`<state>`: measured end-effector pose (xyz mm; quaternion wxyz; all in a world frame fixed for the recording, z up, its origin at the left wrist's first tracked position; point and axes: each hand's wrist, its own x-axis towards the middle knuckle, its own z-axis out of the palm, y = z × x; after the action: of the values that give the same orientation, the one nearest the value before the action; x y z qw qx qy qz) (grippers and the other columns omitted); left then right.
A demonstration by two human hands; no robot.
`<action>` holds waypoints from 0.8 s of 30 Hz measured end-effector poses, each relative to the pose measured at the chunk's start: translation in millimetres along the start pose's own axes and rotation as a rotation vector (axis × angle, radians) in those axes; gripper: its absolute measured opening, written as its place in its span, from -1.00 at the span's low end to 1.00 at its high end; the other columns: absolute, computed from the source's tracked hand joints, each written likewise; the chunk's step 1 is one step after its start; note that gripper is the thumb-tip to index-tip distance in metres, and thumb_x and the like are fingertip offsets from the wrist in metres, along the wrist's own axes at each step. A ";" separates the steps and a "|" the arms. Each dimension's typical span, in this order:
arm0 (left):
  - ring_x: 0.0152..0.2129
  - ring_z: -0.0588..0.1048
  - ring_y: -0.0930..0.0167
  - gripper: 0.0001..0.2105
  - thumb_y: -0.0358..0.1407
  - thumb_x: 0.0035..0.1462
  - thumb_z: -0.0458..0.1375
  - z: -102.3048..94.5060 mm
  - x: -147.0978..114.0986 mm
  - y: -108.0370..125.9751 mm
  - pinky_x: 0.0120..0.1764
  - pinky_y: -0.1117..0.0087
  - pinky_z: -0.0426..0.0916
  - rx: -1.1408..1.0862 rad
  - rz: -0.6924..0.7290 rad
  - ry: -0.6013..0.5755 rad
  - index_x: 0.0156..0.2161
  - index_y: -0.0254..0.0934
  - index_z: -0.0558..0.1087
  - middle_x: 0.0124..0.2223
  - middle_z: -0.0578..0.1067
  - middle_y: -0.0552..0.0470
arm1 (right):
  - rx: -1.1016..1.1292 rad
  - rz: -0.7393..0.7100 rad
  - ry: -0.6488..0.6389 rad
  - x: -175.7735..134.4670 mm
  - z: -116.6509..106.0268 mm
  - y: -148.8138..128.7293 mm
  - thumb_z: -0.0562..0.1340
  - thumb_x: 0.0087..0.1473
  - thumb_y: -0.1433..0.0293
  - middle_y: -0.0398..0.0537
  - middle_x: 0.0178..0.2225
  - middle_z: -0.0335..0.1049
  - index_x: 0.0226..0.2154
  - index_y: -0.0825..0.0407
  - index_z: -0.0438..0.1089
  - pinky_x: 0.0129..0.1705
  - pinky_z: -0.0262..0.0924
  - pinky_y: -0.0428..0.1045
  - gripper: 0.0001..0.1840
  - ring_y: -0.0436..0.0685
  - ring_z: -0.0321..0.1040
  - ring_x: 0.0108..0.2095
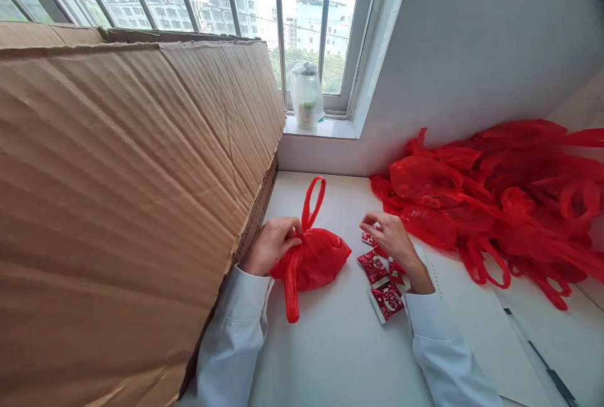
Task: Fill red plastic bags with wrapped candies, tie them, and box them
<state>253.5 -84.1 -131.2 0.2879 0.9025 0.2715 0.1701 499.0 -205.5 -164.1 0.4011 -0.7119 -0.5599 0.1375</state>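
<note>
My left hand (276, 245) is closed on the gathered neck of a red plastic bag (323, 262) that lies on the white table. One handle loop of the bag stands up, and the other hangs down toward me. To the right, my right hand (389, 240) hovers over several small red-and-white snack packets (387, 301). Its thumb and fingers are curled toward each other, and whether anything is between them is hidden. Part of the packets is covered by this hand.
A large cardboard box (141, 193) fills the left side. Many red plastic bags (472, 187) are heaped at the right. Paper sheets (476, 312) and a pen (542, 356) lie at the lower right. A bag-covered jar (307, 99) stands on the windowsill.
</note>
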 end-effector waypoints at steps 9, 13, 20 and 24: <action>-0.41 0.41 0.50 -0.88 -0.48 0.09 0.08 14.0 7.4 22.0 -0.31 0.49 0.24 -0.175 0.071 -0.042 -0.32 -0.25 0.42 -0.37 0.48 0.16 | 0.072 -0.206 -0.198 -7.9 28.9 -42.4 0.20 0.14 0.24 -0.06 -0.24 0.43 -0.28 -0.03 0.39 -0.17 0.17 -0.01 -0.84 0.13 0.33 -0.19; -0.44 0.41 0.50 -0.90 -0.44 0.09 0.08 12.8 5.9 16.1 -0.33 0.48 0.24 -0.196 0.047 -0.068 -0.32 -0.25 0.43 -0.41 0.46 0.17 | 0.064 -0.168 -0.219 -7.1 46.9 -42.4 0.19 0.15 0.34 -0.13 -0.41 0.38 -0.44 0.02 0.31 -0.34 0.09 -0.06 -0.84 0.04 0.25 -0.40; -0.52 0.41 0.47 -0.92 -0.37 0.03 0.12 8.8 1.9 9.2 -0.39 0.45 0.21 -0.169 -0.079 -0.090 -0.42 -0.27 0.47 -0.50 0.47 0.15 | 0.145 -0.092 -0.267 -3.3 33.0 -29.2 0.23 0.11 0.30 -0.18 -0.48 0.38 -0.53 0.03 0.29 -0.34 0.08 -0.08 -0.76 0.01 0.24 -0.45; -0.51 0.42 0.44 -0.89 -0.35 0.00 0.12 4.1 -0.2 7.1 -0.41 0.44 0.21 -0.130 -0.142 -0.087 -0.39 -0.26 0.50 -0.51 0.47 0.14 | 0.121 -0.096 -0.272 -1.7 24.9 -22.9 0.22 0.10 0.32 -0.17 -0.45 0.41 -0.52 0.03 0.31 -0.28 0.08 -0.07 -0.79 0.02 0.25 -0.41</action>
<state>258.0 -90.9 -130.1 0.3687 0.8670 0.3103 0.1270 466.7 -195.5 -163.9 0.3701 -0.6335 -0.6331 0.2468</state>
